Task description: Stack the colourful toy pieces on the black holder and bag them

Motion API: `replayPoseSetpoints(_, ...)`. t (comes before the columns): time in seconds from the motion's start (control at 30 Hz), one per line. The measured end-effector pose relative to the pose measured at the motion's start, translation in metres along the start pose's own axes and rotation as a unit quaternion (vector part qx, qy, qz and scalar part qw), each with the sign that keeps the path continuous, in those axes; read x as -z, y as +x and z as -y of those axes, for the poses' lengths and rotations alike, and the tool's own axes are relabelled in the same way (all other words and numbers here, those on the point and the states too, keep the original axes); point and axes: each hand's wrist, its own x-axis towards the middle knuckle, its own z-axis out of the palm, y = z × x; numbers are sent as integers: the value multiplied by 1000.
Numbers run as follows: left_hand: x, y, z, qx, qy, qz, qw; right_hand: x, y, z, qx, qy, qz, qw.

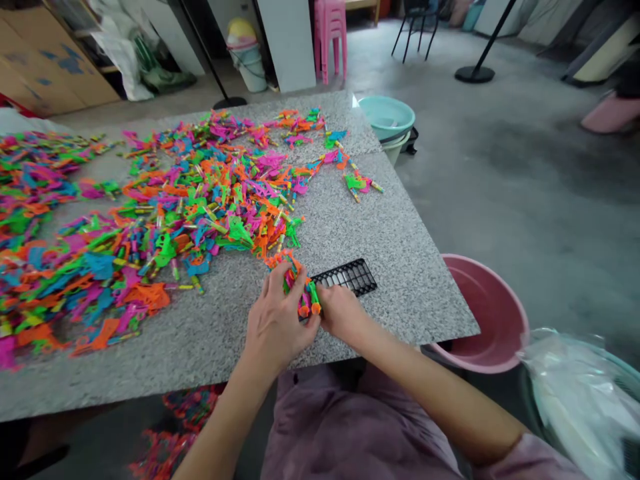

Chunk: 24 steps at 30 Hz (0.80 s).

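Near the table's front edge, my left hand is closed over a small bunch of bright plastic toy guns, with orange, green and pink parts showing between the fingers. Against the right side of that bunch, my right hand is curled into a fist; its fingertips are hidden, so what it grips cannot be seen. A black grid rack lies on the table just behind my right hand, partly covered by my hands. To the left and beyond spreads a big heap of similar toy guns, many with small yellow-banded tubes.
The speckled grey table has its right edge close by. Beyond that edge are a pink tub on the floor, a plastic-covered basket and a light blue basin. A few toy guns lie apart from the heap.
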Motion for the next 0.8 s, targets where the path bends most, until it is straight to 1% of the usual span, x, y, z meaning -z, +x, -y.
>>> replayPoseSetpoints(0.1, 2, 0, 3, -18, -14, -1, 1000, -1, 1, -3, 6, -12, -5, 1000)
replayPoseSetpoints(0.13, 3, -1, 3, -26, -17, 1, 1000, 2, 3, -8, 18, -7, 8, 1000)
replayPoseSetpoints(0.17, 4, -2, 4, -35, -17, 1, 999, 7, 6, -16, 46, 12, 36, 998)
replayPoseSetpoints(0.23, 4, -3, 3, -40, -6, -27, 999, 26, 20, -41, 117, 72, 104, 985)
replayPoseSetpoints(0.27, 3, -4, 2, -38, 4, -53, 998, 38, 32, -58, 132, 99, 109, 980)
replayPoseSetpoints(0.3, 2, -4, 1, -36, 13, -81, 996, 52, 47, -76, 125, 116, 89, 981)
replayPoseSetpoints(0.33, 1, -4, 0, -38, 18, -102, 994, 66, 65, -94, 50, 103, 2, 993)
replayPoseSetpoints(0.37, -1, -3, -1, -45, 17, -114, 992, 80, 86, -111, -36, 79, -105, 991)
replayPoseSetpoints(0.4, -3, -3, -1, -55, 12, -116, 992, 92, 107, -127, -109, 64, -183, 975)
replayPoseSetpoints(0.43, -5, -2, 0, -66, 4, -109, 992, 103, 129, -141, -167, 62, -225, 958)
replayPoseSetpoints(0.47, -7, -1, 2, -76, -5, -99, 992, 112, 149, -152, -205, 71, -233, 948)
replayPoseSetpoints(0.5, -8, 0, 5, -86, -13, -91, 992, 119, 167, -160, -228, 83, -224, 944)
replayPoseSetpoints(0.57, -8, -1, 14, -112, -23, -84, 990, 124, 188, -169, -237, 113, -177, 949)
replayPoseSetpoints(0.6, -7, -1, 18, -125, -29, -80, 988, 124, 191, -171, -230, 127, -153, 953)
replayPoseSetpoints(0.67, -4, -4, 26, -143, -46, -71, 986, 114, 182, -172, -209, 155, -114, 959)
replayPoseSetpoints(0.73, -1, -5, 31, -142, -58, -52, 987, 98, 159, -170, -174, 206, -97, 958)
replayPoseSetpoints(0.8, 1, -6, 32, -138, -61, -33, 988, 79, 128, -165, -122, 287, -96, 945)
